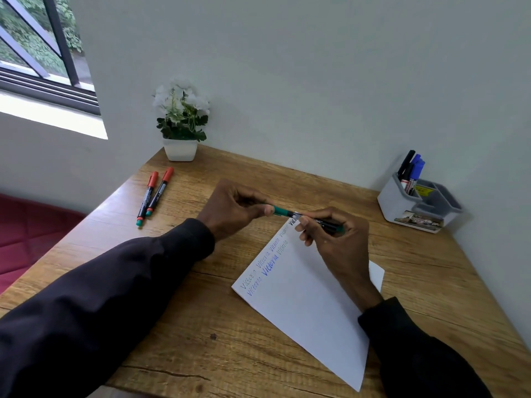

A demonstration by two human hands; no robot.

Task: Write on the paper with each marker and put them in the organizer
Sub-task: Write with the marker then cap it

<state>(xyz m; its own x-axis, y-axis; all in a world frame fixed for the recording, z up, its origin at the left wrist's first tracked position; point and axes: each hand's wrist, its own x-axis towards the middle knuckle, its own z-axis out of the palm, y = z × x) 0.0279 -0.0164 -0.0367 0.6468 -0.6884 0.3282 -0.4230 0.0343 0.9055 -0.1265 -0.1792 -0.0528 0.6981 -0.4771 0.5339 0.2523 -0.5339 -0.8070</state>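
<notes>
Gripping green marker [283, 211] with left hand [232, 208] and right hand [339, 242] over paper [301, 311].
Beside: 2 red-capped markers [148, 196] left, organizer [399, 205] right.

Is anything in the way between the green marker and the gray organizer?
Nothing visible does. The left hand and right hand hold the marker over the paper; only table shows between it and the organizer.

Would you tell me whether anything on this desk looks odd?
The two markers lying left of the paper have red caps but green tail ends, a colour mismatch; the paper lies askew.
</notes>
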